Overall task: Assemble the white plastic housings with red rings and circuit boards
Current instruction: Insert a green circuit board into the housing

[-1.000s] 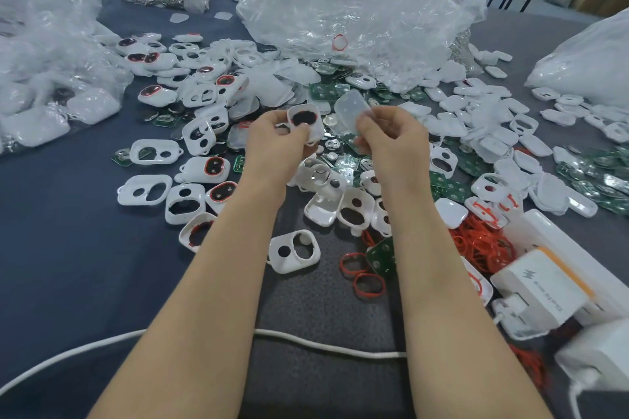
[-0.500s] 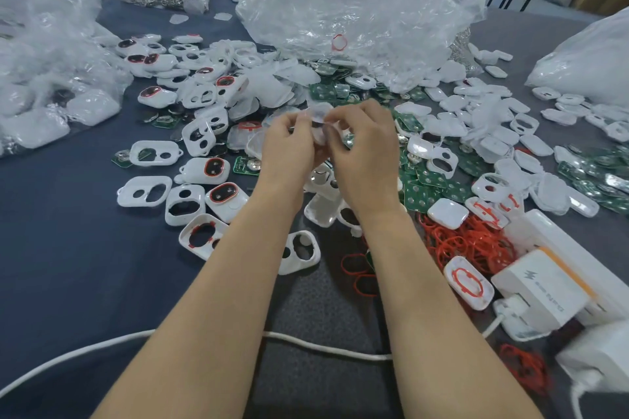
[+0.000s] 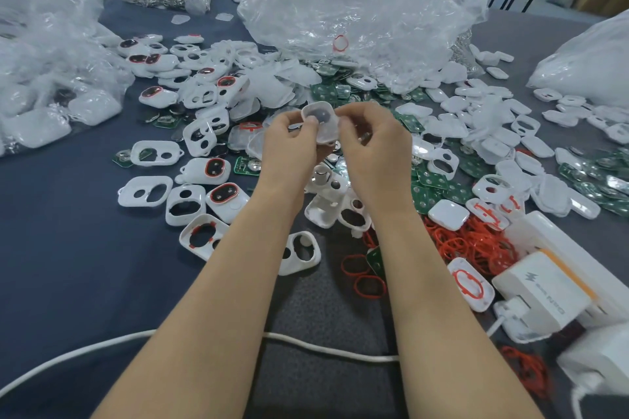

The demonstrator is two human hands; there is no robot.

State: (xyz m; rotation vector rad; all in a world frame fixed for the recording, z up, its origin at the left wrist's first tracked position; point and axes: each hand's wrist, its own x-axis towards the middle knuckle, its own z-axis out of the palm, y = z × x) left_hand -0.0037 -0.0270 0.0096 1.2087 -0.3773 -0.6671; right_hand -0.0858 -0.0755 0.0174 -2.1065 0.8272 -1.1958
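One white housing [image 3: 319, 122], perhaps with translucent cover, in fingertip pinch of left hand [image 3: 289, 146] and right hand [image 3: 376, 150].

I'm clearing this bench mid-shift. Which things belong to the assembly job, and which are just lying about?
Job: white housing held by the left hand and right hand; loose housings; red rings; green circuit boards.
Lying about: white cable; white charger; crumpled plastic bags.
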